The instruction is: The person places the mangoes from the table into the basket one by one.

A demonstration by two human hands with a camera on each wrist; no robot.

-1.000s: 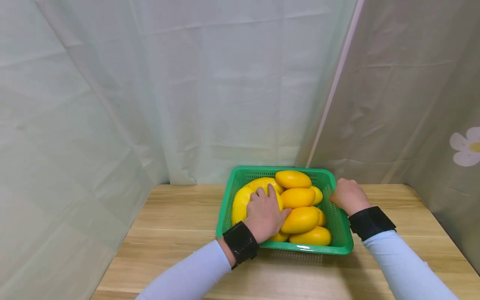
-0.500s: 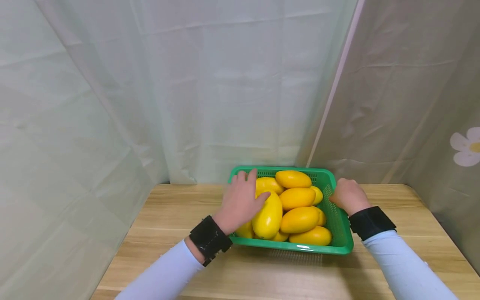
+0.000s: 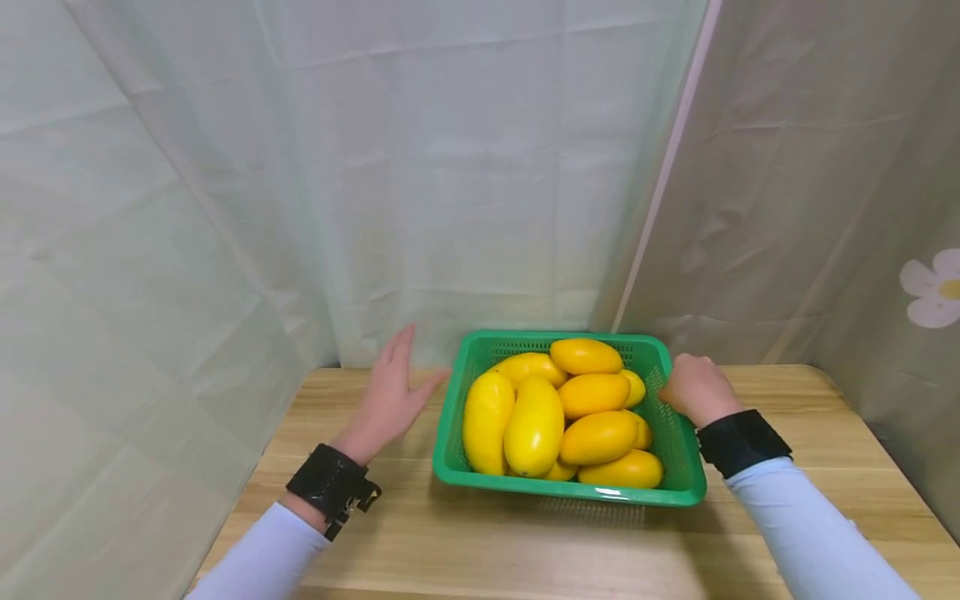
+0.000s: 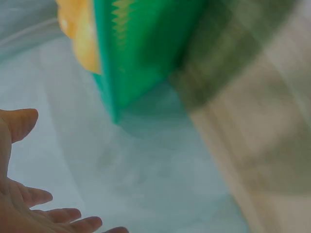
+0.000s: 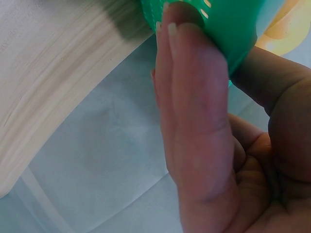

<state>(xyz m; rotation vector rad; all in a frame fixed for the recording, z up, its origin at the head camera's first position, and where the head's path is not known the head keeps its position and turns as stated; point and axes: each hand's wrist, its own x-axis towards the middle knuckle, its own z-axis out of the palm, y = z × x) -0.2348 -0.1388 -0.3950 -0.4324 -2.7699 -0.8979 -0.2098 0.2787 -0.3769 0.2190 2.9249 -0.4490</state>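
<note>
A green plastic basket (image 3: 525, 487) holds several yellow, mango-like fruits (image 3: 534, 429), the more orange ones (image 3: 600, 438) piled toward its right half. Left of the basket hovers my left hand (image 3: 386, 408), fingers straight and thumb spread toward the rim, with nothing in it. The left wrist view shows that palm (image 4: 12, 204) apart from the basket's outer wall (image 4: 146, 58). My right hand (image 3: 701, 392) grips the basket's right rim. In the right wrist view its thumb (image 5: 272, 73) is on the inner side and its fingers (image 5: 199, 107) press the outer wall.
The basket rests on a light wooden table (image 3: 480, 550) near its back edge. A pale curtain (image 3: 465, 183) hangs right behind and around the table, with a printed flower (image 3: 933, 287) at the right.
My left hand has left the fruits, moving left over the basket's rim to a spot outside it. Two fruits it covered now show fully. My right hand stays on the rim.
</note>
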